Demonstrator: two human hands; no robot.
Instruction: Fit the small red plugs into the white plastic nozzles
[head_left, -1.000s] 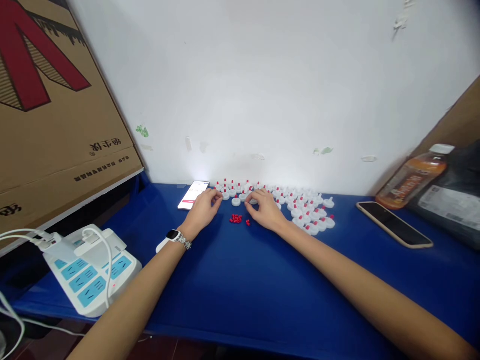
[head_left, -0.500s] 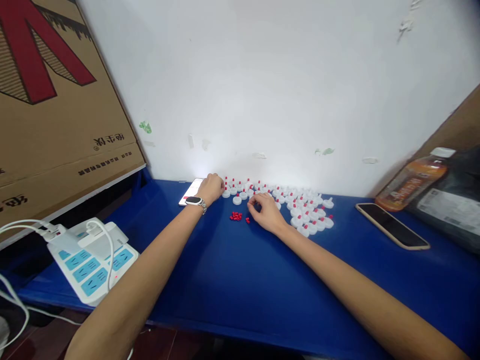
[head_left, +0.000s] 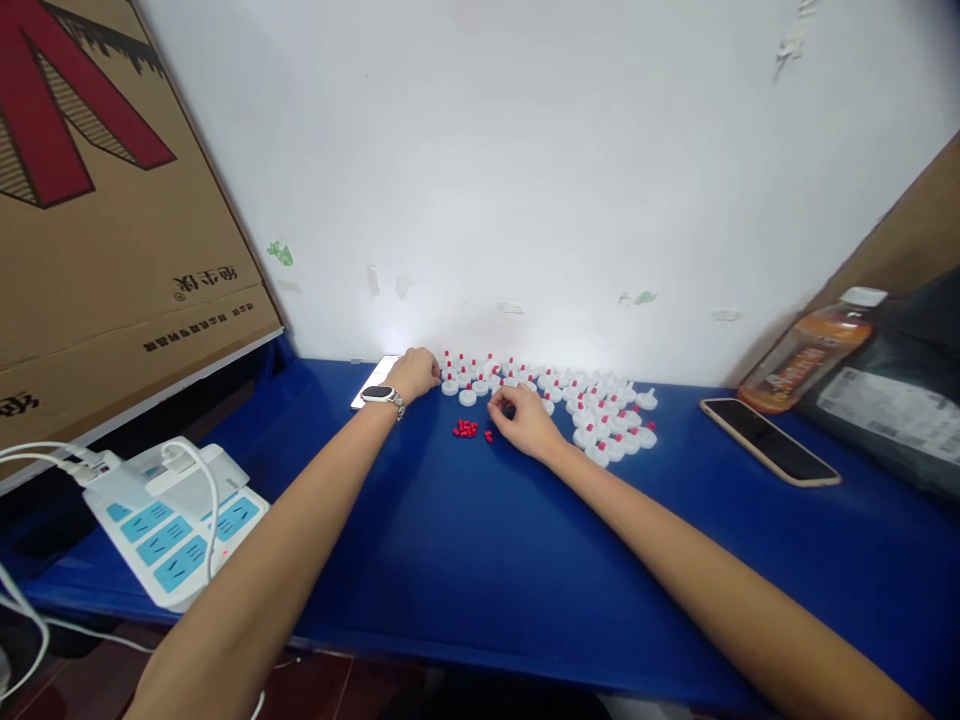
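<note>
A: What had changed at the left hand [head_left: 417,373]?

B: It had moved farther back, from near the lit smartphone's [head_left: 369,384] right edge to the left end of the white nozzle caps [head_left: 468,397]. Its fingers were bent; I could not tell whether they gripped anything.

A: The right hand [head_left: 523,420]?

B: Nearly unmoved, fingers curled toward the thumb, any grip unclear. The small red tips [head_left: 465,429] still lay heaped on the blue surface [head_left: 480,560].

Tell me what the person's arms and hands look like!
The left hand and right hand have no gloves, and no sleeves show. The left wrist wears a white watch with a dark, rounded screen, plus a silvery bracelet. Nothing shows on the right wrist.
</note>
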